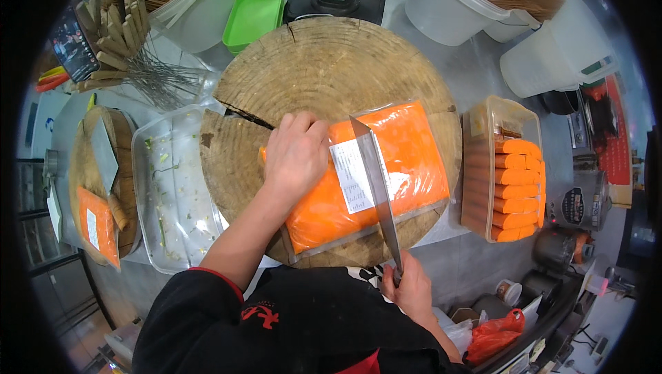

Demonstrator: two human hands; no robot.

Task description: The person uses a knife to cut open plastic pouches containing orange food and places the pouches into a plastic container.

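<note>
A clear sealed plastic bag of orange food (414,151) lies slantwise on a round wooden chopping block (331,58). On the bag is a white printed label (351,180). My left hand (299,151) rests on the bag's left part, fingers curled and pressing it against the block. In my right hand (411,283) is the handle of a cleaver (377,188). Its blade stands on edge across the bag, over the label. Whether the edge has cut the plastic is not visible.
Right of the block, a plastic container (476,167) holds stacked orange blocks (517,190). A clear tray (176,188) with scraps sits left. Beyond it, a smaller board (85,151) bears another cleaver (105,151) and orange bag (98,224). Skewers (119,48) and buckets (450,12) stand behind.
</note>
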